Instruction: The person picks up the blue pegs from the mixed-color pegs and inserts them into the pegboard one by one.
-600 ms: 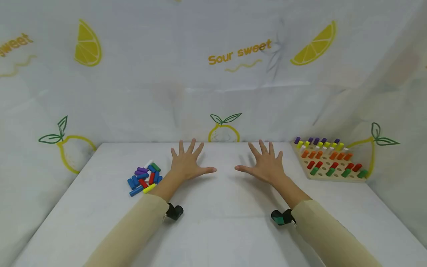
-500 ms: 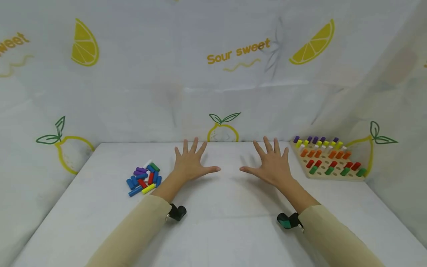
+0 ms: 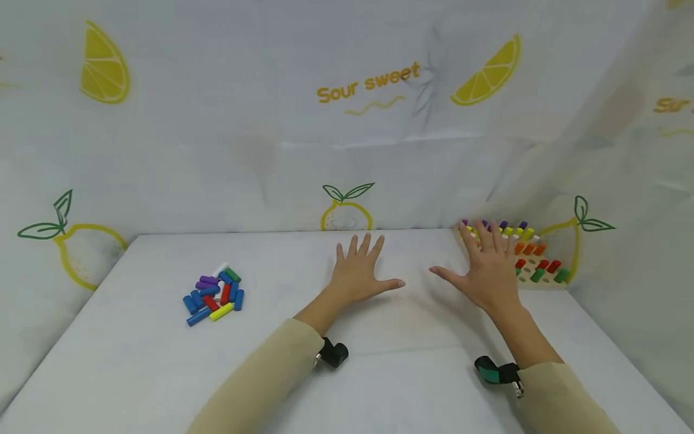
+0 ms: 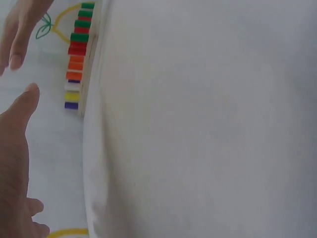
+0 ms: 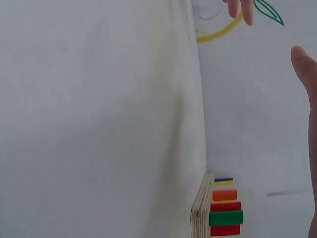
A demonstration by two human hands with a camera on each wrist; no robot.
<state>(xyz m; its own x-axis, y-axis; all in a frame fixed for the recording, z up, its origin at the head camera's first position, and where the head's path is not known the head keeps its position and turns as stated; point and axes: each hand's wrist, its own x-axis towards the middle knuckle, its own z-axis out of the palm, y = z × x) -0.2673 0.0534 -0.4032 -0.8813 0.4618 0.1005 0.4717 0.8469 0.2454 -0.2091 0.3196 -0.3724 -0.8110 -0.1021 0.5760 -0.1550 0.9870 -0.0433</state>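
Note:
Above the middle of the table, my left hand [image 3: 355, 274] is spread with its fingers straight and the thumb out to the right; it holds nothing. My right hand [image 3: 490, 277] is likewise spread and holds nothing, its fingertips overlapping the pegboard [image 3: 542, 284] in the head view. Wooden and pale, that board stands at the back right with rows of purple, yellow, white, orange, red and green pegs; the hand hides part of it. To the left lies a loose pile of coloured pegs [image 3: 208, 290], mostly blue, with red, purple, white, green and yellow ones among them.
A white cloth covers the table [image 3: 135, 361]. Behind it hangs a white curtain [image 3: 228, 120] printed with lemons and lettering. Each wrist wears a small black camera, the left camera [image 3: 334, 354] and the right camera [image 3: 493, 372].
Both hands have moved right, the right one now overlapping the pegboard in the head view. The head view has turned slightly right, so the pegs and board appear further left.

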